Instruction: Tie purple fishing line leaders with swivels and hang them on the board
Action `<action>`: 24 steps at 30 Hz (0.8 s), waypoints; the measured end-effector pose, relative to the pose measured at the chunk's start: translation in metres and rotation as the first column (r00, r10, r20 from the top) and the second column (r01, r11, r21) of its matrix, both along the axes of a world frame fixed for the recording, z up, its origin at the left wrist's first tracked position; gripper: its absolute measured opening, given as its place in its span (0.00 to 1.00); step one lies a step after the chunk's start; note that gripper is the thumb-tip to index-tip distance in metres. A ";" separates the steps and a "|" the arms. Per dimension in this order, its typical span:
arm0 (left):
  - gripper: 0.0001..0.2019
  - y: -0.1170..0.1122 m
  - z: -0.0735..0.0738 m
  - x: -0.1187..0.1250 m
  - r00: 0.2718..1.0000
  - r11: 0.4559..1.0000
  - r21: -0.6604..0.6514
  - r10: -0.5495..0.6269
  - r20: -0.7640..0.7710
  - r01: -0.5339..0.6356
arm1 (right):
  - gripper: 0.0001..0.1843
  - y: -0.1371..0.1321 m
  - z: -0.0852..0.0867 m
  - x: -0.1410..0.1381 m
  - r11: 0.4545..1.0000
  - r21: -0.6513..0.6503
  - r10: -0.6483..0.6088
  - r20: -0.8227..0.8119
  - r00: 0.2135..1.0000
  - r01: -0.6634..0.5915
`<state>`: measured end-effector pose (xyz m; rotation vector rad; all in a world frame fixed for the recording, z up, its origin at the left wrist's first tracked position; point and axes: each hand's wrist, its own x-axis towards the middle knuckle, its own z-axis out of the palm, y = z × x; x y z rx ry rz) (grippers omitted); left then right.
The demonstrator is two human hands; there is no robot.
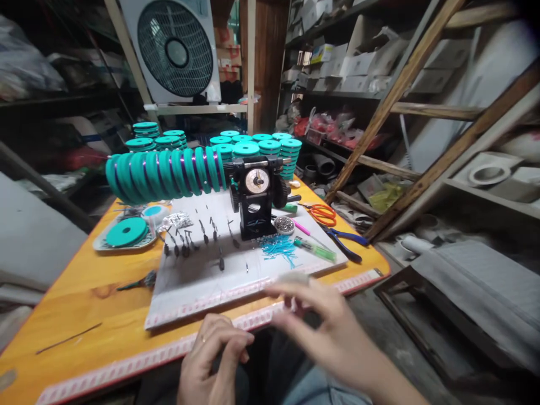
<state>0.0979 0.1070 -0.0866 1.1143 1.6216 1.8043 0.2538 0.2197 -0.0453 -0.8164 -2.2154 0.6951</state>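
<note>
My left hand (215, 360) is at the table's front edge, its thumb and fingers pressed together in a pinch; what they hold, if anything, is too small to make out. To its right is my right hand (323, 315), blurred, with thumb and forefinger apart and nothing visible between them. Both are in front of a white board (198, 298) on the table. Small dark weighted pieces (221, 261) stand or lie on it in loose rows, with one tiny piece (247, 268) nearest my hands. Behind them is a black hand-cranked winder (255, 216) carrying a row of green foam spools (169, 174).
Light-blue slim pieces (278, 247), a round dish of small metal parts (284, 225), orange-handled scissors (323, 214) and blue pliers (348, 242) are at the right. A tray (99, 244) holds green discs at the left. Stacked green spools (247, 149) and a fan (175, 53) stand behind.
</note>
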 end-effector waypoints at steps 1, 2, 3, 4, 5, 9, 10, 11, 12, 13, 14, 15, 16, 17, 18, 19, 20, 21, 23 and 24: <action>0.15 0.000 -0.001 0.000 0.999 1.000 -0.001 -0.025 -0.031 0.025 | 0.18 -0.015 -0.002 -0.007 0.989 -0.116 0.090 -0.045 0.995 -0.095; 0.16 -0.001 -0.001 0.001 0.997 0.999 0.000 -0.041 -0.060 0.042 | 0.20 -0.027 -0.003 -0.014 0.968 -0.203 0.130 -0.108 0.986 -0.150; 0.16 -0.001 -0.001 0.000 0.995 0.999 0.003 -0.050 -0.085 0.051 | 0.19 -0.036 -0.005 -0.020 0.946 -0.266 0.142 -0.168 0.975 -0.184; 0.16 -0.002 -0.002 0.000 0.993 0.998 0.007 -0.057 -0.107 0.058 | 0.17 -0.042 -0.006 -0.025 0.930 -0.306 0.134 -0.237 0.962 -0.205; 0.16 -0.002 -0.002 -0.001 0.990 0.998 0.014 -0.061 -0.128 0.064 | 0.14 -0.044 -0.008 -0.030 0.915 -0.335 0.116 -0.311 0.943 -0.223; 0.17 -0.003 -0.006 -0.004 0.978 0.996 0.043 -0.063 -0.198 0.073 | 0.10 -0.043 -0.010 -0.039 0.867 -0.416 0.046 -0.480 0.876 -0.274; 0.17 -0.004 -0.007 -0.005 0.977 0.996 0.049 -0.060 -0.204 0.072 | 0.09 -0.042 -0.011 -0.039 0.858 -0.432 0.035 -0.489 0.872 -0.277; 0.17 -0.004 -0.008 -0.006 0.976 0.996 0.051 -0.059 -0.210 0.072 | 0.08 -0.043 -0.011 -0.039 0.852 -0.444 0.028 -0.491 0.871 -0.278; 0.17 -0.004 -0.009 -0.007 0.974 0.996 0.050 -0.063 -0.216 0.075 | 0.07 -0.043 -0.012 -0.040 0.850 -0.449 0.026 -0.486 0.874 -0.275; 0.17 -0.004 -0.009 -0.008 0.972 0.995 0.047 -0.070 -0.225 0.083 | 0.06 -0.044 -0.013 -0.040 0.852 -0.449 0.025 -0.477 0.879 -0.268; 0.18 -0.005 -0.010 -0.009 0.968 0.995 0.040 -0.081 -0.239 0.093 | 0.06 -0.045 -0.014 -0.040 0.860 -0.441 0.022 -0.466 0.885 -0.254; 0.18 -0.005 -0.010 -0.010 0.963 0.994 0.029 -0.096 -0.253 0.107 | 0.07 -0.046 -0.014 -0.040 0.873 -0.426 0.021 -0.454 0.891 -0.237; 0.18 -0.006 -0.010 -0.011 0.957 0.992 0.017 -0.113 -0.269 0.122 | 0.08 -0.047 -0.015 -0.040 0.890 -0.401 0.018 -0.447 0.894 -0.218; 0.18 -0.007 -0.010 -0.011 0.950 0.991 0.008 -0.122 -0.288 0.130 | 0.09 -0.047 -0.017 -0.040 0.905 -0.378 0.008 -0.447 0.895 -0.197; 0.18 -0.008 -0.009 -0.012 0.943 0.992 0.004 -0.117 -0.312 0.125 | 0.10 -0.047 -0.018 -0.040 0.913 -0.366 -0.005 -0.450 0.893 -0.179; 0.18 -0.009 -0.009 -0.012 0.934 0.994 0.005 -0.099 -0.342 0.107 | 0.10 -0.046 -0.020 -0.039 0.916 -0.365 -0.022 -0.456 0.890 -0.164; 0.17 -0.009 -0.009 -0.011 0.924 0.997 0.010 -0.068 -0.375 0.078 | 0.09 -0.045 -0.022 -0.039 0.915 -0.374 -0.040 -0.460 0.887 -0.153; 0.15 -0.010 -0.009 -0.011 0.913 0.999 0.020 -0.026 -0.406 0.037 | 0.08 -0.045 -0.024 -0.037 0.909 -0.392 -0.056 -0.460 0.886 -0.146; 0.12 -0.012 -0.009 -0.009 0.892 0.998 0.044 0.059 -0.448 -0.044 | 0.07 -0.043 -0.029 -0.035 0.895 -0.423 -0.078 -0.465 0.882 -0.143; 0.12 -0.012 -0.009 -0.008 0.884 0.996 0.051 0.086 -0.458 -0.071 | 0.07 -0.043 -0.031 -0.034 0.890 -0.431 -0.082 -0.471 0.879 -0.148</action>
